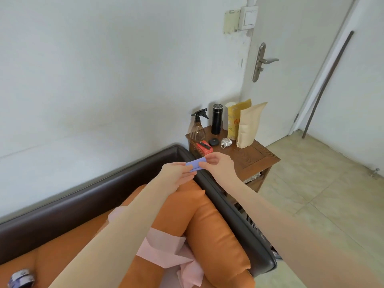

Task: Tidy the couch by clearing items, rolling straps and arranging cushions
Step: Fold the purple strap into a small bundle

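While both arms reach out over the couch (87, 196), the left hand (176, 175) and the right hand (220, 165) each pinch one end of a small purple strap (195, 165), holding it up in the air just above the couch's dark armrest, fingers curled tight on it. The strap looks folded or partly rolled, can't really tell which. Below the arms there's an orange cushion (216, 231) propped against the armrest, with some pink cloth (166, 250) lying crumpled on the seat beside it. Down in the bottom left corner sits a purple and white bundle (20, 277), too blurry to identify. Right beside the couch is a wooden side table (255, 159) with a spray bottle (198, 126), a black flask (216, 118), two paper bags (248, 125), a red box (204, 147) and a little white cable (226, 142).
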